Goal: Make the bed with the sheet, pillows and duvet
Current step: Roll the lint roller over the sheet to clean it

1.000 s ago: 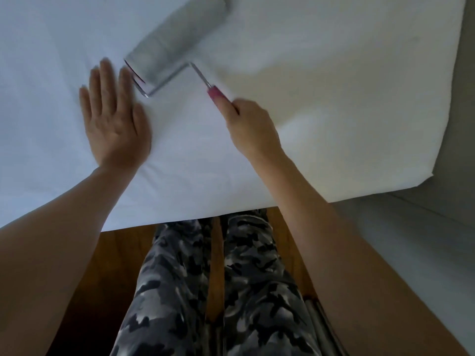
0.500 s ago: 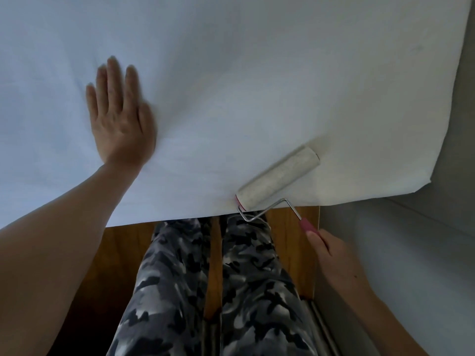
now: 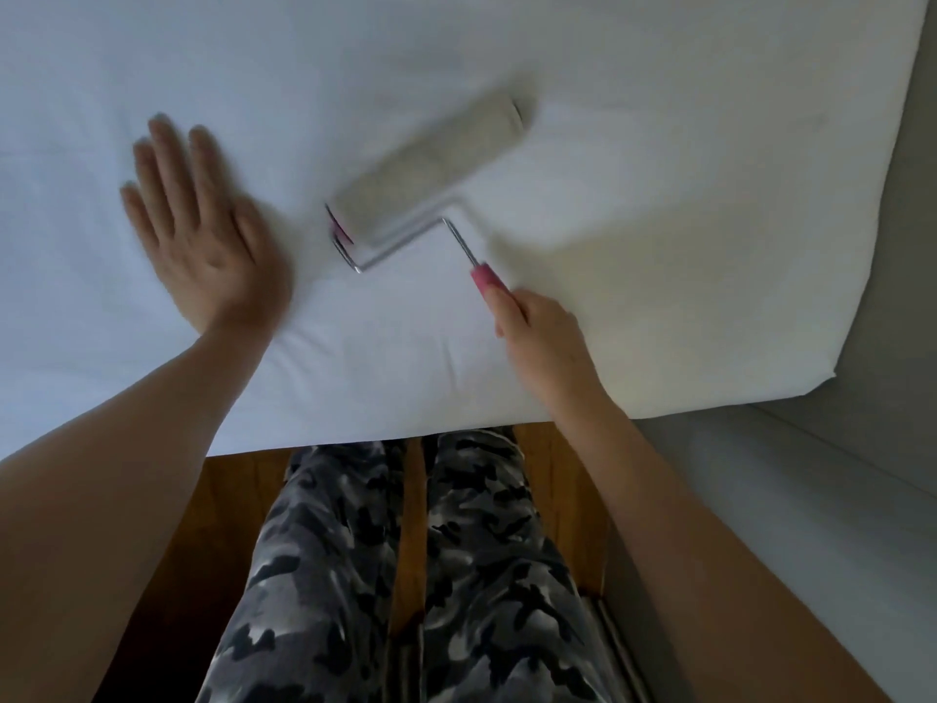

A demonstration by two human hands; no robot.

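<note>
Camouflage trousers (image 3: 395, 575), yours, stood nearest, over wood flooring (image 3: 238, 479). White sheet (image 3: 659, 159) lay beyond, stretched over the mattress ahead of both hands. Right hand (image 3: 545, 342): fingers curled round the pink handle of a lint roller (image 3: 431, 164); its drum lay farther out on the sheet, long axis slanting up to the right. Left hand (image 3: 203, 235): fingers straight, palm pressed flat, just left of the drum. Pillows, duvet: not visible.

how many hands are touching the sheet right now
1. The left hand lies flat with straight fingers on the white sheet, left of the lint roller. The right hand grips the roller's pink handle; whether it brushes the sheet cannot be told.
</note>
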